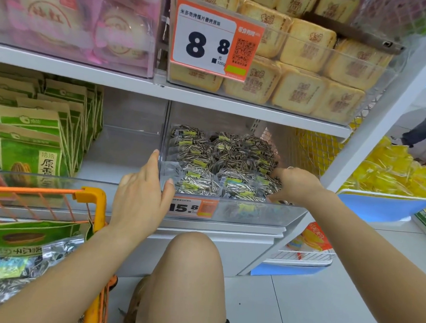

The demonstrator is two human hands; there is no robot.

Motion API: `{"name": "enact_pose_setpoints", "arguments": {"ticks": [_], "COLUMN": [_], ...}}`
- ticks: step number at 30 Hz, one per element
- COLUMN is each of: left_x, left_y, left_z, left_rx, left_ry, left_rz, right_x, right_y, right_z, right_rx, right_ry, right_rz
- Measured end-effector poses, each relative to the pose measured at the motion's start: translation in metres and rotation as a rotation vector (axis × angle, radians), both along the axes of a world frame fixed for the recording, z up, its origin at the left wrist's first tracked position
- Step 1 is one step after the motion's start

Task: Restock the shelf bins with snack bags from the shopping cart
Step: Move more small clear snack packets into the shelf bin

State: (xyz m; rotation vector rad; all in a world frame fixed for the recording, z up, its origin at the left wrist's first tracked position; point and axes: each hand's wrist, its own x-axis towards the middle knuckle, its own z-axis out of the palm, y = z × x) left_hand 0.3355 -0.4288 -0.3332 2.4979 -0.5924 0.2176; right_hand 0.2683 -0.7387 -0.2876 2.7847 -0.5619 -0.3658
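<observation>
While the left hand [140, 194] rests with straight fingers against the left wall of the clear bin [253, 211] at frame centre, the right hand [295, 185] reaches in, its curled fingers on the sunflower seed bags [219, 161] piled there. More seed bags lie in the orange shopping cart [92, 199], lower left.

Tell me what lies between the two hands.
In the head view, the clear bin wall and sunflower seed bags lie between the left hand and right hand.
</observation>
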Motion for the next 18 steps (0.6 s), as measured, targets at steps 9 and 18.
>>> {"name": "enact_pose_setpoints", "arguments": {"ticks": [9, 18], "left_x": [0.002, 0.006], "left_y": [0.002, 0.008], "left_z": [-0.002, 0.005], "left_rx": [0.003, 0.014], "left_ry": [-0.006, 0.061], "left_rz": [-0.018, -0.098], "right_x": [-0.005, -0.009], "right_y": [0.002, 0.008], "right_z": [0.008, 0.014], "right_rx": [-0.032, 0.024], "right_ry": [0.138, 0.114], "right_rz": [0.049, 0.002]}}
